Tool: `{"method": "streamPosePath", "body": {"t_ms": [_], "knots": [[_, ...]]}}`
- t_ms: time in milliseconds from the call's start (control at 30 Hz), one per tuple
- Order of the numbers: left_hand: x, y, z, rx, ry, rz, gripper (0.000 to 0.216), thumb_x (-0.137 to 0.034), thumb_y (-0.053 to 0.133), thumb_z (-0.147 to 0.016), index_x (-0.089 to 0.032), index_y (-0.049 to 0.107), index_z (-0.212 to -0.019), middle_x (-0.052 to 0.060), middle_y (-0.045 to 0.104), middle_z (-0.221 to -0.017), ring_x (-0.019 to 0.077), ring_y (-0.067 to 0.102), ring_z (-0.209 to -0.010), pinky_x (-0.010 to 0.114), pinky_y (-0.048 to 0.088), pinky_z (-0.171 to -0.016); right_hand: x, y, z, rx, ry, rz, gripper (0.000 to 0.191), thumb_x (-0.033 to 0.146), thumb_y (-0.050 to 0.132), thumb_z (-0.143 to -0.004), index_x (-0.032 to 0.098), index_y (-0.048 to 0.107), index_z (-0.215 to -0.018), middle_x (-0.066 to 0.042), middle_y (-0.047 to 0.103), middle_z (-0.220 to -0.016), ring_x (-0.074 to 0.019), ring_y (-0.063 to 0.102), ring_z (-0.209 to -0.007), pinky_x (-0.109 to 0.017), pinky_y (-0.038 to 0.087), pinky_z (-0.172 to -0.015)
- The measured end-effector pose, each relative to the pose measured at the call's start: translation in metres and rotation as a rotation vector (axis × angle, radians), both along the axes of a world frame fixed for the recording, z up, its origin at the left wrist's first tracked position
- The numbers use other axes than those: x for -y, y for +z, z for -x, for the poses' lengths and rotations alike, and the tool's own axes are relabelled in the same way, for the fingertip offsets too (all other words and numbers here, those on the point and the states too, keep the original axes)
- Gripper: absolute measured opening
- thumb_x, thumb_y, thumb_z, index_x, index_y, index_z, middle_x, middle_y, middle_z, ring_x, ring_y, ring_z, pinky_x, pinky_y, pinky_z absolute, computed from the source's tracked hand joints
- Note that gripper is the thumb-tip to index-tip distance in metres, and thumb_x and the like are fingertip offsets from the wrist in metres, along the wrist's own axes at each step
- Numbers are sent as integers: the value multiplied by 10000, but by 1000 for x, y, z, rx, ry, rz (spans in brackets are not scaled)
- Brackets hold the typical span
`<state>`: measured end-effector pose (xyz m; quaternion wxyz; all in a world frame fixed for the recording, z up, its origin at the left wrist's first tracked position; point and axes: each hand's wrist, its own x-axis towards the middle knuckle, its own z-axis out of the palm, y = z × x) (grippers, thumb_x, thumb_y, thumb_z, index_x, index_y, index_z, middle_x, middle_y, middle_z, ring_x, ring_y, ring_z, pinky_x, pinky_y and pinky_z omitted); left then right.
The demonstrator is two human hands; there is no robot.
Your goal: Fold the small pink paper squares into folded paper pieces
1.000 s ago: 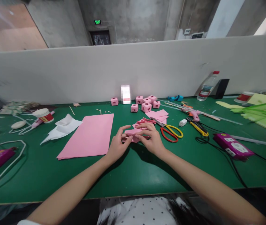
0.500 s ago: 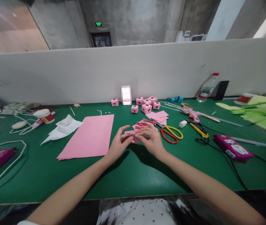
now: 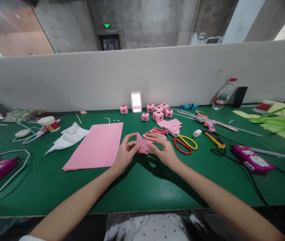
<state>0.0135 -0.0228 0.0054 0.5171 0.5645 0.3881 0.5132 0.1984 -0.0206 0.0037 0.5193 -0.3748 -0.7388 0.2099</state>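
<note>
Between my two hands is a piece of folded pink paper [image 3: 144, 146], held a little above the green table with one pointed corner standing up. My left hand [image 3: 126, 150] pinches its left side between thumb and fingers. My right hand [image 3: 165, 150] grips the right side, thumb in front and fingers behind. Just behind my right fingers lies a pile of folded pink paper pieces [image 3: 159, 130], partly hidden. Scissors [image 3: 182, 144] with red and yellow handles rest to the right of that pile. Left of my hands lies a stack of large pink sheets [image 3: 94, 145].
Several pink paper cubes [image 3: 158, 116] stand at the back near a phone [image 3: 136, 102]. Flat pink pieces [image 3: 172, 124] lie behind the scissors. To the right are a glue gun [image 3: 209, 124], a yellow-handled cutter [image 3: 215, 139] and a purple power strip [image 3: 251, 159]. White tissue [image 3: 68, 137] lies left.
The pink paper has been turned or unfolded between my fingers, so a pointed corner now stands up where a flat folded edge was. Both hands stay in nearly the same place.
</note>
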Motion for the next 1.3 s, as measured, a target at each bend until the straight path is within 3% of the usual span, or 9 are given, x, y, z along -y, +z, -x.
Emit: {"method": "streamPosePath", "body": {"t_ms": [167, 433, 667, 900, 1033, 1300], "knots": [[3, 1, 1, 18, -27, 23, 532, -338, 704, -797, -182, 488, -1258, -2, 678, -804, 124, 619, -678, 242, 494, -678, 2, 8, -9, 35, 30, -62, 249, 315, 679, -867, 324, 731, -1111, -50, 641, -1262, -244, 544, -1222, -499, 379, -1097], [3, 0, 1, 108, -136, 80, 525, -335, 686, -818, -198, 480, -1281, 63, 701, -980, 169, 662, -793, 287, 526, -727, -4, -9, -6, 96, 87, -74, 282, 329, 762, -795, 346, 744, -1076, -48, 597, -1295, -255, 510, -1247, -485, 413, -1072], [3, -1, 2, 126, -134, 95, 521, -283, 713, -783, -191, 506, -1252, 59, 712, -968, 180, 665, -836, 260, 507, -729, 0, -2, -9, 105, 89, -54, 313, 332, 713, -841, 341, 709, -1153, -55, 589, -1294, -249, 506, -1253, -486, 408, -1076], [5, 1, 0, 204, -166, 145, 346, -248, 702, -769, -178, 591, -1089, 25, 686, -935, 137, 646, -804, 213, 487, -713, 1, -6, -7, 142, 71, -128, 373, 336, 746, -808, 344, 693, -1177, -63, 545, -1338, -262, 486, -1274, -492, 422, -1070], [4, 0, 0, 183, -174, 161, 413, -275, 717, -775, -183, 565, -1147, 37, 700, -928, 146, 658, -797, 223, 493, -714, 1, -8, -6, 165, 54, -187, 440, 335, 750, -804, 347, 656, -1234, -70, 498, -1384, -270, 454, -1307, -505, 403, -1090], [4, 1, 3, 128, -143, 195, 533, -356, 724, -780, -189, 523, -1245, 54, 710, -884, 185, 687, -742, 250, 496, -662, 2, -6, -7, 219, 27, -265, 282, 322, 721, -830, 300, 710, -1111, -86, 518, -1347, -270, 466, -1285, -520, 403, -1087]]}}
